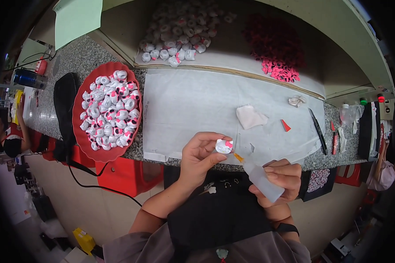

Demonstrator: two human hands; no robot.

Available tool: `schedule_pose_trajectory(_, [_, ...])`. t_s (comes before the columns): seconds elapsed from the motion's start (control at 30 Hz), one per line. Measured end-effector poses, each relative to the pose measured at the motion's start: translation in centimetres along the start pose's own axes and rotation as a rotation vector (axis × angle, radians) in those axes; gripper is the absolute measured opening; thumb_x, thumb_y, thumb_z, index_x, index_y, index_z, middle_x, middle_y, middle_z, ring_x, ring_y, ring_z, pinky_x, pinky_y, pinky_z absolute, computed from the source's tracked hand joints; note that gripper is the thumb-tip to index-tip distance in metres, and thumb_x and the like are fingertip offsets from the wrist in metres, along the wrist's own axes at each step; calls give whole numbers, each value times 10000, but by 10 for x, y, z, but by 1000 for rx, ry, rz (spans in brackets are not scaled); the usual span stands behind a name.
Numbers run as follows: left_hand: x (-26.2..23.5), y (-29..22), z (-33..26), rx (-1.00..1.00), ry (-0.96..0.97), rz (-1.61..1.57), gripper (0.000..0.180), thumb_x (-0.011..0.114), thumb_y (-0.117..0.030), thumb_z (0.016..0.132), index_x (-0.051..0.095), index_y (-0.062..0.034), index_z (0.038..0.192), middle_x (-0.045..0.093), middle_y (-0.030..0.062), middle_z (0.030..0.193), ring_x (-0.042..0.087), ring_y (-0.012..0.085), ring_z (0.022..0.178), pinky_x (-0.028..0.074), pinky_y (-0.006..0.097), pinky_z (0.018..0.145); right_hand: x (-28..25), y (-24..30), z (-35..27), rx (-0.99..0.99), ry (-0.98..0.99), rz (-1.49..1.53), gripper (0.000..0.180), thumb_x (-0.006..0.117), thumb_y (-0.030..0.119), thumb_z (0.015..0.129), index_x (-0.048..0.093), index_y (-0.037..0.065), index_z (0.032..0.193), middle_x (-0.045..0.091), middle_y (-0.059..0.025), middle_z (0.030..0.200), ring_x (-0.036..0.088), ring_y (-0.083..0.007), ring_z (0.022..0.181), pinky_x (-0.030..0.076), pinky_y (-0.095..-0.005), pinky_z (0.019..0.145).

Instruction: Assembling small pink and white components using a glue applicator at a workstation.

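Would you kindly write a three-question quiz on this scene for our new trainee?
1. Which hand holds the bottle?
2. Multiple choice: where is the red tray relative to the white sheet? (a) to its left, (b) to its right, (c) underneath it.
3. True or false: the bottle's orange tip points toward the white piece.

Key:
1. The right hand.
2. a.
3. True; the left hand holds that piece.

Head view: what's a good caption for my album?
Left hand holds a figure, right hand a bottle, with a red bowl at left.
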State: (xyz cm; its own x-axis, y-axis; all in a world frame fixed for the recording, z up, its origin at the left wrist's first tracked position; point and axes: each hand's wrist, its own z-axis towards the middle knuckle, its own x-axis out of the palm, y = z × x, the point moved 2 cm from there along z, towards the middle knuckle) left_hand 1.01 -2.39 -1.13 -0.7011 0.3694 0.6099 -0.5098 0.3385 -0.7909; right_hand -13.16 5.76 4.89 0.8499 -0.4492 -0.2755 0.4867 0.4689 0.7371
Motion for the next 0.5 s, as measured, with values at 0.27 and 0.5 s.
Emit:
schedule_pose_trajectory(0.27, [0, 1, 1, -14, -5, 7, 334, 603, 14, 718, 454, 9, 1017, 545, 139, 990, 566, 176, 873, 476, 327, 791, 1, 1, -1, 4, 36, 22, 396, 758, 154, 610, 479, 61, 875, 464, -71, 802, 512, -166, 603, 455, -254, 541])
schedule_pose_trajectory(0.5, [-1, 1, 1, 15, -2, 24, 333, 597, 31, 715, 460, 15, 1018, 548, 138, 988, 574, 183, 855, 479, 311, 770, 2, 2, 1, 18, 13, 19, 414, 763, 117, 588, 479, 57, 882, 466, -70, 794, 510, -165, 604, 456, -255, 548])
